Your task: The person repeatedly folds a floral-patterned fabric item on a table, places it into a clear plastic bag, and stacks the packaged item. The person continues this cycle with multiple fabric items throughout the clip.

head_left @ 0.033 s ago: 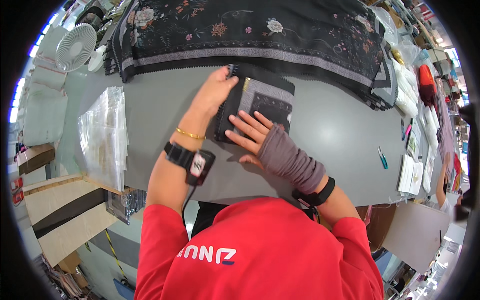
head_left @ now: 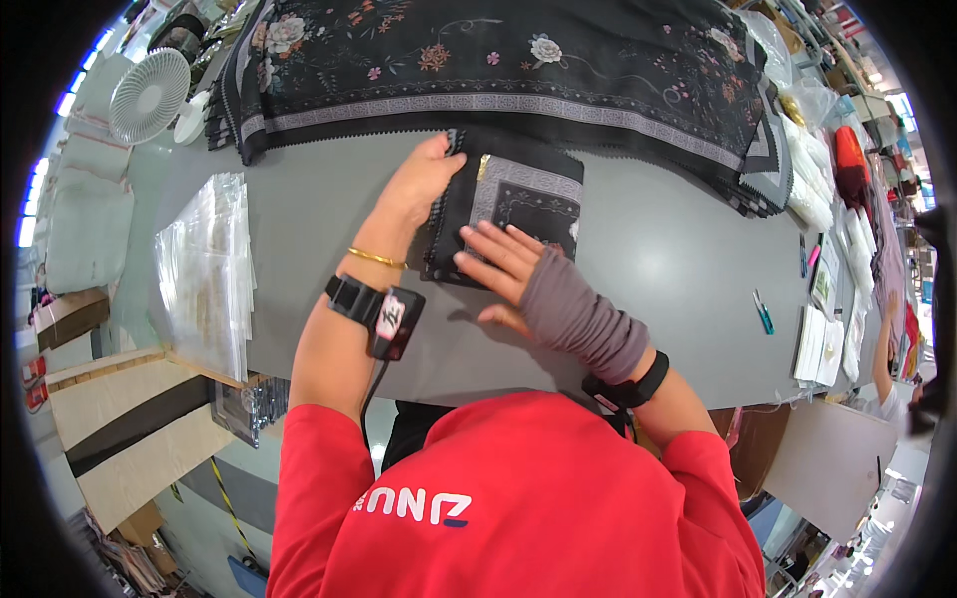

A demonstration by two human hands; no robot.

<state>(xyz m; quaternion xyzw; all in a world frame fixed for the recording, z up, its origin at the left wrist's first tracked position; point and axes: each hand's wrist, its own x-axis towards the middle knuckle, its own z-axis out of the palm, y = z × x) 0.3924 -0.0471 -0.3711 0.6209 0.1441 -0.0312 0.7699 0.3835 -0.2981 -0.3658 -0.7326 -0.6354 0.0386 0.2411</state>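
Note:
A black scarf [head_left: 538, 181] with a grey patterned border lies folded into a compact rectangle on the table before me. My left hand [head_left: 417, 181] is closed on its far left edge, thumb on top, the other fingers partly hidden. Over the near half of the bundle, my right hand [head_left: 506, 264] is open and palm down, fingers spread, in a grey sleeve that leaves the fingers bare. Whether that palm presses on the cloth or hovers just above it, I cannot tell. A small gold mark shows near the scarf's upper left corner.
A wide stack of black floral scarves [head_left: 439, 75] covers the far side of the grey table [head_left: 678, 299]. Clear plastic bags [head_left: 209, 269] lie at left, a white fan [head_left: 150, 95] behind them. Teal thread snips [head_left: 764, 313] and white packets [head_left: 817, 347] are at right.
The folded scarf has shifted slightly left, and my left hand with it. My right hand has moved a little to the right across it.

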